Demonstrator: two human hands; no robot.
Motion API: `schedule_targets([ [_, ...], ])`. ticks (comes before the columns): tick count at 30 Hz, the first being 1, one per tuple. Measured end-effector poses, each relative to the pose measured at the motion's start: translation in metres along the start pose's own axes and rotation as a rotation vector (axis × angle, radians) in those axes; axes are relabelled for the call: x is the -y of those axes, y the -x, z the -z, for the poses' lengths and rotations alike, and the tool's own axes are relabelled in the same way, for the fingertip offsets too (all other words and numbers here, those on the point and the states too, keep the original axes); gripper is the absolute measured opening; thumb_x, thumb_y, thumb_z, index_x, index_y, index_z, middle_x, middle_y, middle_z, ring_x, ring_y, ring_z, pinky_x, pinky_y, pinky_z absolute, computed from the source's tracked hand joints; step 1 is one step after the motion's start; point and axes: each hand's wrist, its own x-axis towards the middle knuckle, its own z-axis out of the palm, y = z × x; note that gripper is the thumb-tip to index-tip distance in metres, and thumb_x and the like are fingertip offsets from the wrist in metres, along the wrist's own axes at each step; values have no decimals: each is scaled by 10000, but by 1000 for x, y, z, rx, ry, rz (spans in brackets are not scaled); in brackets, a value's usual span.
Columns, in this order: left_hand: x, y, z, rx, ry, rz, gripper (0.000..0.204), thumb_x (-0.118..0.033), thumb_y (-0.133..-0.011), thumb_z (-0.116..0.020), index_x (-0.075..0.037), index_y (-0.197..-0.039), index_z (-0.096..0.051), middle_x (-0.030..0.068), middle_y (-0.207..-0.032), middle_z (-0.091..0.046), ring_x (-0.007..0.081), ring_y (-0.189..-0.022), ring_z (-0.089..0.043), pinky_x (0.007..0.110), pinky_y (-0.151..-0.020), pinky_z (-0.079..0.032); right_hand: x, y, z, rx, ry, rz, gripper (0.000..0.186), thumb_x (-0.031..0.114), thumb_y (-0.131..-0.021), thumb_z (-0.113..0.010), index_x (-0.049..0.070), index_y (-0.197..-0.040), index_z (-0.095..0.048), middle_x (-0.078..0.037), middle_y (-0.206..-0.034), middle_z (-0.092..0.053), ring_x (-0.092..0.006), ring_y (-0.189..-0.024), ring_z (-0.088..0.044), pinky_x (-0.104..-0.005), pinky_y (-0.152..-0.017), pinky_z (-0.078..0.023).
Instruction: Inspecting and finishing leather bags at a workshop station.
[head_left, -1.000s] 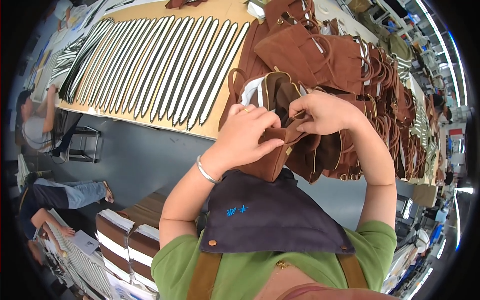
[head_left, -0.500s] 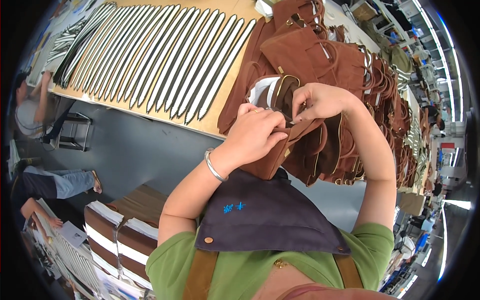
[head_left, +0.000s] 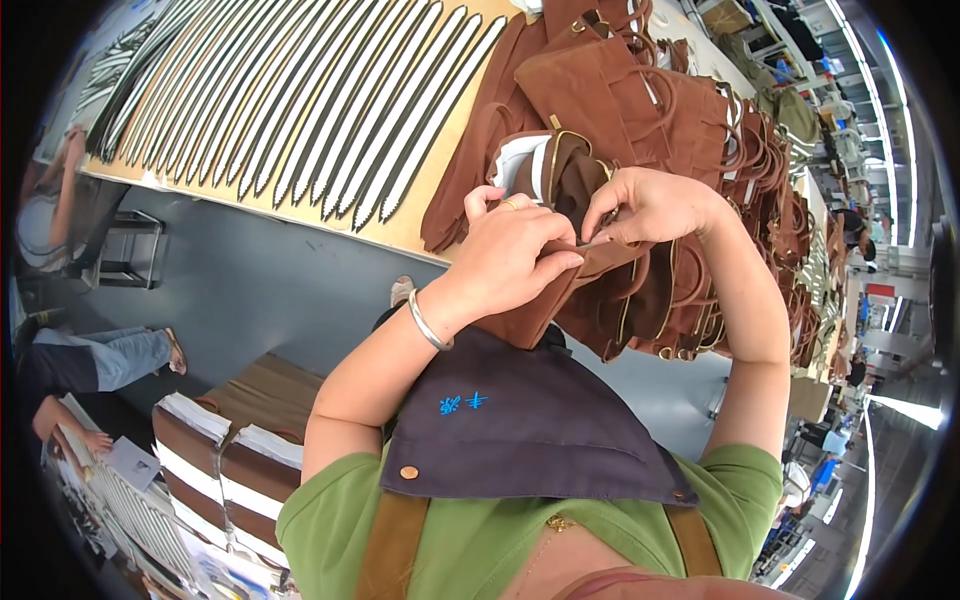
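Note:
A reddish-brown bag (head_left: 520,322) is held up in front of my apron, its mouth turned away from me. My left hand (head_left: 510,255), with a ring and a silver bangle, is closed on the bag's upper edge, thumb along the near side. Across from it my right hand (head_left: 655,207) pinches the same edge, thumb against forefinger; anything small between those fingertips is hidden. Beyond the hands the dark brown lining (head_left: 573,178) bulges out beside a gold-toned zip and white padding (head_left: 520,158).
Many brown bags (head_left: 590,90) with handles crowd the table at the right. Long black-and-white strips (head_left: 400,130) lie in a row on the tabletop (head_left: 405,232). Lower left stand stacked brown-and-white pieces (head_left: 205,470). Other people (head_left: 110,360) are at the far left, near a stool (head_left: 130,250).
Both hands keep their places on the bag's edge, with only slight finger shifts. The table and its strips have slid leftward in the view, and a foot now shows below the table edge.

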Motion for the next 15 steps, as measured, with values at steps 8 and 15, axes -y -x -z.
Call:
schedule_targets([
  [8, 0, 3, -2, -52, -21, 22, 137, -271, -846, -710, -146, -818, -662, -37, -742, -633, 165, -810, -577, 445, -980, -263, -6, 0, -8, -67, 31, 74, 151, 15, -827, -666, -22, -969, -701, -75, -874, -680, -123, -808, -609, -273, -703, -484],
  [15, -2, 3, -3, -59, -10, 44, 153, -283, -845, -705, -142, -800, -666, -33, -739, -634, 167, -811, -579, 441, -982, -267, -6, 1, -11, -119, 57, 176, 190, 17, -809, -638, 1, -984, -708, -105, -841, -707, -153, -778, -649, -297, -721, -510],
])
